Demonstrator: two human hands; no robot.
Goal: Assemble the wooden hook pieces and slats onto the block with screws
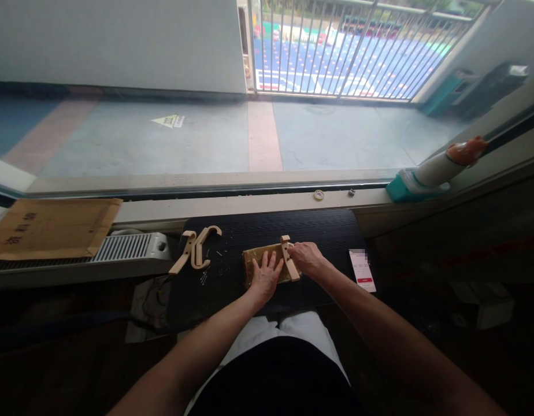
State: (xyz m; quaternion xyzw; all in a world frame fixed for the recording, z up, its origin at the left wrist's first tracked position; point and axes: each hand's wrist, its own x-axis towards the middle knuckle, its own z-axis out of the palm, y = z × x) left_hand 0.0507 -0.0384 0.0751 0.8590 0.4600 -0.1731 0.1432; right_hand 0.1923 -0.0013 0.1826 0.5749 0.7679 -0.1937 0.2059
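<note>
A small dark table [327, 231] stands in front of me below a window. On it lies a flat tan wooden block [255, 255]. My left hand [265, 277] rests flat on the block with its fingers spread. My right hand [307, 257] is closed around a slim wooden strip [288, 259] that lies across the block's right end. Two curved wooden hook-shaped pieces [197, 247] lie to the left on the table, with a few small nails [204, 277] beside them.
A white card [363, 270] lies at the table's right edge. A brown envelope [50, 227] rests on a radiator [128, 247] at left. On the sill sit a tape roll [318, 195] and a teal and white tool [427, 173].
</note>
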